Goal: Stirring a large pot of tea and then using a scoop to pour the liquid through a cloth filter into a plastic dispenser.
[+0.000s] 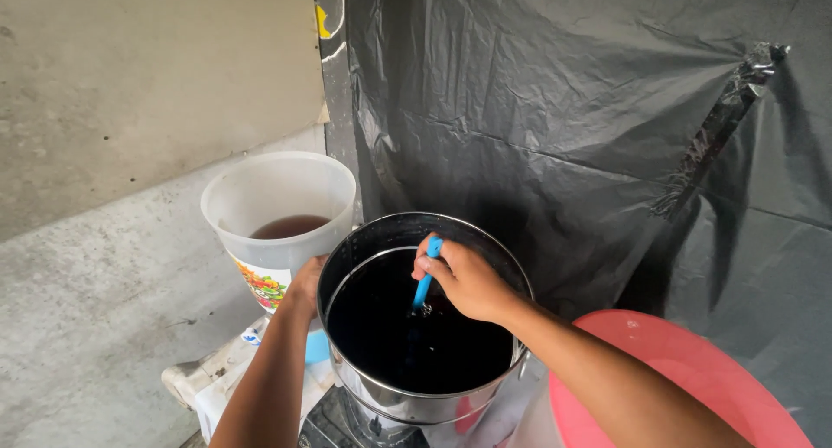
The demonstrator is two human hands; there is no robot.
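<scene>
Pink basin (693,361); right hand (464,279) stirs dark liquid (416,344) in steel pot (407,400).

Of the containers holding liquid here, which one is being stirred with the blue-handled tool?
The steel pot in the middle: the right hand holds the blue-handled tool in its dark liquid. The white plastic bucket behind-left holds reddish-brown liquid, with no tool in it.

Right hand (466,279) fisted, gripping; left hand (305,283) pressed flat, arm extended.
</scene>
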